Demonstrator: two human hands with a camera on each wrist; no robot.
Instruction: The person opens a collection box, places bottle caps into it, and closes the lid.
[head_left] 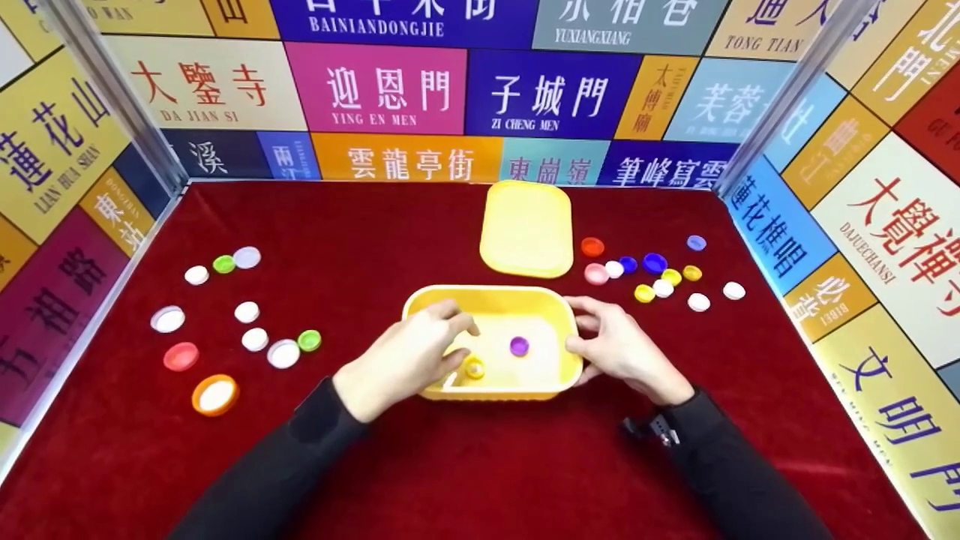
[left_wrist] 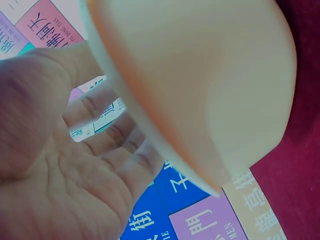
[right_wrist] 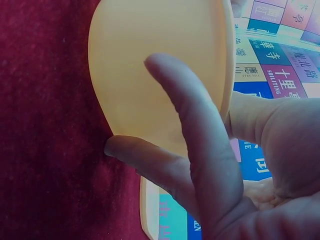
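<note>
A yellow plastic box, open at the top, stands in front of me. Inside lie a purple bottle cap and a yellow bottle cap; something small and white shows near the left thumb. My left hand reaches over the box's left side, thumb and bent fingers apart above the inside, with nothing seen between them. My right hand grips the box's right end, its thumb at the rim and two fingers spread against the outer wall in the right wrist view.
A yellow lid lies behind the box on the dark red cloth. Several caps, including an orange one and a green one, are scattered at left. More, including a blue cap, lie at right. Printed panels enclose the back and sides.
</note>
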